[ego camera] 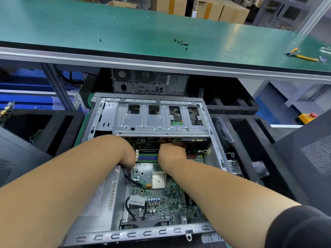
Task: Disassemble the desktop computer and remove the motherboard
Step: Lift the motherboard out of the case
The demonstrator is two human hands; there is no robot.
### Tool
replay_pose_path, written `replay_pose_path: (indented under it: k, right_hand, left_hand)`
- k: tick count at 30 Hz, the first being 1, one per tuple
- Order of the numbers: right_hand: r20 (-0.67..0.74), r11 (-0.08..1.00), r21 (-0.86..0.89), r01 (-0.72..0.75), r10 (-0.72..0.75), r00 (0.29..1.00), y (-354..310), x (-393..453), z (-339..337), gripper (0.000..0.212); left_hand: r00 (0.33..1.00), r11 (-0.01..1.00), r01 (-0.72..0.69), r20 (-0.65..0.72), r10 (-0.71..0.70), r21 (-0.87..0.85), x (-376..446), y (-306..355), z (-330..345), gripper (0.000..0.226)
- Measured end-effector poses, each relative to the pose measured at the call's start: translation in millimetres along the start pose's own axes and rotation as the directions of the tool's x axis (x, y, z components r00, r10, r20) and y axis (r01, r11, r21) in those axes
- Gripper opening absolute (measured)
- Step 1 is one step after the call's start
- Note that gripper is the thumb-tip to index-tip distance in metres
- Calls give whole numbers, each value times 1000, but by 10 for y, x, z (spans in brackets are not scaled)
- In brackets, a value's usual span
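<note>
An open desktop case lies on its side in front of me, with the green motherboard inside it. A bare CPU sits in its socket at the board's middle. Both hands reach in under the silver drive cage. My left hand is curled at the left end of the green and blue memory slots. My right hand is curled at their right end, its fingertips hidden under the cage. What either hand grips is hidden. A grey power supply fills the case's left side.
A green workbench runs above, with several loose black screws and yellow-handled pliers. Another desktop tower stands under the bench behind the case. Black foam trays lie on both sides. A dark case panel is at the right.
</note>
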State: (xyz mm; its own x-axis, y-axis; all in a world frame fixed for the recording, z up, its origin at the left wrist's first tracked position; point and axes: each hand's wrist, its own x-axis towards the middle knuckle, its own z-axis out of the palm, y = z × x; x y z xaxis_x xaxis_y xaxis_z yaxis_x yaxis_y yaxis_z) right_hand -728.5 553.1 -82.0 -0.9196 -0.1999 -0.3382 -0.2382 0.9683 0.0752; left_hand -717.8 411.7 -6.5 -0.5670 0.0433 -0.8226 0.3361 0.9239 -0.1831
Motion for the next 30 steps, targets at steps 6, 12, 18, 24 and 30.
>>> replay_pose_path:
  k: [6,12,18,24,30]
  right_hand:
    - [39,999,44,30,-31,999,-3,84,-16,21]
    - [137,995,96,-12,-2,991,26,170,-74,29]
    - [186,994,12,-109,105,977,-70,81,-91,56]
    - [112,999,12,-50,48,993,5,-435,-180,65]
    - [565,932,237,273,-361,742,148,-859,-330,26]
  left_hand:
    - [982,999,-10,-188,3,-38,-165,69,-61,35]
    - [917,992,-13,-394,62,125,-185,262,211,37]
    - [915,976,-170,-346,208,137,-183,400,291,23]
    - [918,977,-167,-342,202,130,-143,450,237,21]
    - [921,946,-323,-223,320,21,-145,553,275,26]
